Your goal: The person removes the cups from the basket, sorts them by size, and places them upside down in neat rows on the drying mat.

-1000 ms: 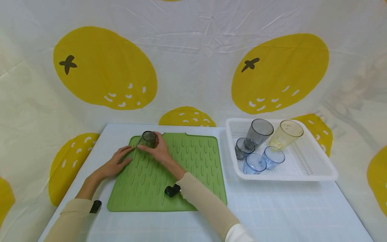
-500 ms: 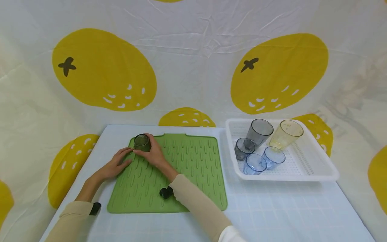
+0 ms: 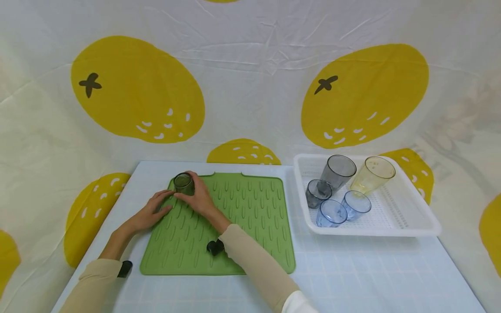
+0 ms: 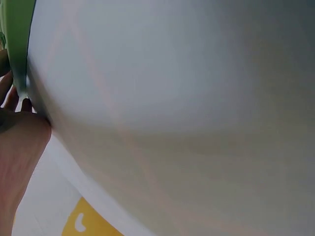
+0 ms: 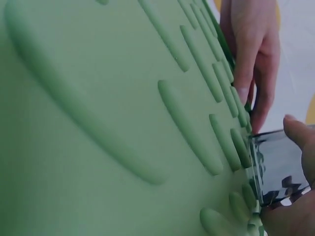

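A small dark grey drinking glass stands at the far left corner of the green ridged drying mat. My right hand holds it, thumb on the near side and fingers round the right and back. In the right wrist view the glass meets the mat's ridges with its base. My left hand rests at the mat's left edge, fingers extended toward the glass. The left wrist view shows only part of this hand, beside the mat edge.
A white plastic basket stands at the right of the table. In it are a tall grey glass, a tall yellow glass, a small grey glass and two small blue glasses. Behind hangs a fruit-print cloth.
The glass, tilted a second ago, has come down upright onto the mat and a little left, with my right hand on it. My left hand has hardly moved.
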The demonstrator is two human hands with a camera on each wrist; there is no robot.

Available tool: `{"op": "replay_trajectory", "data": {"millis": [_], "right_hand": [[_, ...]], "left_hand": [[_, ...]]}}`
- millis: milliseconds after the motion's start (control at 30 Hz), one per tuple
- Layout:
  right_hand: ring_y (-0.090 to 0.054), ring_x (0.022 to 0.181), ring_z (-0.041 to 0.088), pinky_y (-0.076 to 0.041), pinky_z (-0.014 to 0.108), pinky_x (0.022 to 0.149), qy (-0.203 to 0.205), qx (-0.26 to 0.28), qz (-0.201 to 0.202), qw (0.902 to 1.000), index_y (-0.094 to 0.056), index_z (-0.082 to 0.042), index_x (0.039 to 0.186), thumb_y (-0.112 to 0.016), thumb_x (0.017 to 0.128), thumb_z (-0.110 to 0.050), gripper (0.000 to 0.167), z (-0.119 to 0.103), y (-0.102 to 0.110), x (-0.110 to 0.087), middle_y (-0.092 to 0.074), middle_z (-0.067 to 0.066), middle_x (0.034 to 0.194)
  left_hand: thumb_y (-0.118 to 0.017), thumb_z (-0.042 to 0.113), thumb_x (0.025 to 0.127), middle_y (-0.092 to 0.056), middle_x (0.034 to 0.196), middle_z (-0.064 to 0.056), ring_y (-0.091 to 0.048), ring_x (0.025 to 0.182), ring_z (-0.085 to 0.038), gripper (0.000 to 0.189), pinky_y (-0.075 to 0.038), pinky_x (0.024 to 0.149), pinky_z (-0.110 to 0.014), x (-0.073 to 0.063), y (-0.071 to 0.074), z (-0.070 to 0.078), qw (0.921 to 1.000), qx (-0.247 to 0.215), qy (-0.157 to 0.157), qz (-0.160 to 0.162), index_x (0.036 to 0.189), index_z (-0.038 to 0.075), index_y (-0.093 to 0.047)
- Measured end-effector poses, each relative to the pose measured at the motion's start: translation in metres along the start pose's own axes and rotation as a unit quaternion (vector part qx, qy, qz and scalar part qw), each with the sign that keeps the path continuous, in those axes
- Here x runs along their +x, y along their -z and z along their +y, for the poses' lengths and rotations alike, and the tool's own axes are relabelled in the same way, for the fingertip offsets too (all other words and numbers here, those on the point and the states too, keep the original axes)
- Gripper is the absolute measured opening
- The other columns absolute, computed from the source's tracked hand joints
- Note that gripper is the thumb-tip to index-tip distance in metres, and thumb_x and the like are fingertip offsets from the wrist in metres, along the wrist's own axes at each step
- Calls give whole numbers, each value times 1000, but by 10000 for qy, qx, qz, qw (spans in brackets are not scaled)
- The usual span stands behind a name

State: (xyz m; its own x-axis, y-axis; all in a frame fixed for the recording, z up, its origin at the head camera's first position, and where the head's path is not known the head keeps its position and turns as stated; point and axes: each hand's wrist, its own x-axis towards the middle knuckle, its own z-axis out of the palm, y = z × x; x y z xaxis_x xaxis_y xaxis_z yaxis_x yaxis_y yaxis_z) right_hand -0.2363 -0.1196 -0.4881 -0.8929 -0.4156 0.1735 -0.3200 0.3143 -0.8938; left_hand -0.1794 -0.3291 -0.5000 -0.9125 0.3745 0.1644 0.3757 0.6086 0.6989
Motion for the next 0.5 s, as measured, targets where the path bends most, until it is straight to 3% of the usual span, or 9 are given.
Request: {"op": "replay_trajectory", "data": {"millis": [500], "right_hand": [[-51,134,25,-43,38,110,197,173,178,9995,-35,-6,156,-77,95,-23,76,4,6,-4,-50,14,147]], "left_hand": [[-56,0,104,-31,150,-40,-23,139,-61,46,-21,106,-80,1,2,2,10000,-21,67,-39,145,-14,-41]]}}
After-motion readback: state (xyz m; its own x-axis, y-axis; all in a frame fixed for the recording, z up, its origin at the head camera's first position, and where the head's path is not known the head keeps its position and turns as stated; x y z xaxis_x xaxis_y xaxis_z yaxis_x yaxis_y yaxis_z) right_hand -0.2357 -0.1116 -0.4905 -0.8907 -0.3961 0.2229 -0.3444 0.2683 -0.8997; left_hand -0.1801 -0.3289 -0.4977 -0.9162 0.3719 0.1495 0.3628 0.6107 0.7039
